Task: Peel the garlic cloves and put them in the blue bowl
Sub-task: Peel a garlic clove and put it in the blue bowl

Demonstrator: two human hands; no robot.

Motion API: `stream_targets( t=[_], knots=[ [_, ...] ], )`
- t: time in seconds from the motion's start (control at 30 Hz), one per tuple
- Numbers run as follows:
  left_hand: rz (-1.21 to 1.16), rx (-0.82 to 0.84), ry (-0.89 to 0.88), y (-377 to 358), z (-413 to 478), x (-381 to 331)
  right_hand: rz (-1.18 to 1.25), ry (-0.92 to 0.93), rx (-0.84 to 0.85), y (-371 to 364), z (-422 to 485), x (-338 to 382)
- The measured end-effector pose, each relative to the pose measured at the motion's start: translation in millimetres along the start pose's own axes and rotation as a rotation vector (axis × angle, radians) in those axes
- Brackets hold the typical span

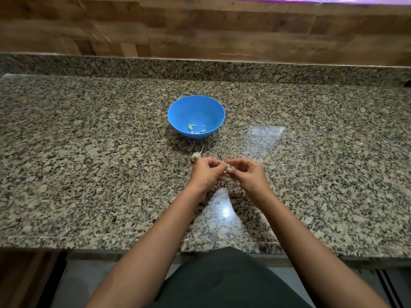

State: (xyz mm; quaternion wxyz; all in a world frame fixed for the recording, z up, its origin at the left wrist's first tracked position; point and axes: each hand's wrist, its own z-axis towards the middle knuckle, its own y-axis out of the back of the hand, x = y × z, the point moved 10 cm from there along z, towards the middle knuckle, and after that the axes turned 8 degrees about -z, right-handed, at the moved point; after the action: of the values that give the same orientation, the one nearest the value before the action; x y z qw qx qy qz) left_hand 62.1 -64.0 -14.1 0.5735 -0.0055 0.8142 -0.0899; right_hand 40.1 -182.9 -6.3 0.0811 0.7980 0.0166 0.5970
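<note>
- Both grips, left hand (205,172) and right hand (247,174), pinch one clove (229,168) mid-frame.
- Bowl (195,107) above holds a few peeled cloves (192,127).
- Bulb (196,156) sits just above left hand.

The bench (93,156) is polished speckled granite in beige, brown and black. A low upstand (133,66) of the same stone runs along its far edge. Two pale patches of reflected light show on its surface, one toward the right and a brighter one near the front edge. A blue bowl (178,112) stands upright on it, about midway across. A partly broken garlic bulb (196,156) with a thin dry stalk lies on the stone just in front of the bowl, apart from it.
</note>
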Motion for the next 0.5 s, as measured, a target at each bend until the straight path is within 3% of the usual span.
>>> stream_targets(
  t=[0.5],
  knots=[
    [-0.176, 0.059, 0.161, -7, 1, 9, -0.250, 0.171, -0.073, 17, -4, 29]
  ],
)
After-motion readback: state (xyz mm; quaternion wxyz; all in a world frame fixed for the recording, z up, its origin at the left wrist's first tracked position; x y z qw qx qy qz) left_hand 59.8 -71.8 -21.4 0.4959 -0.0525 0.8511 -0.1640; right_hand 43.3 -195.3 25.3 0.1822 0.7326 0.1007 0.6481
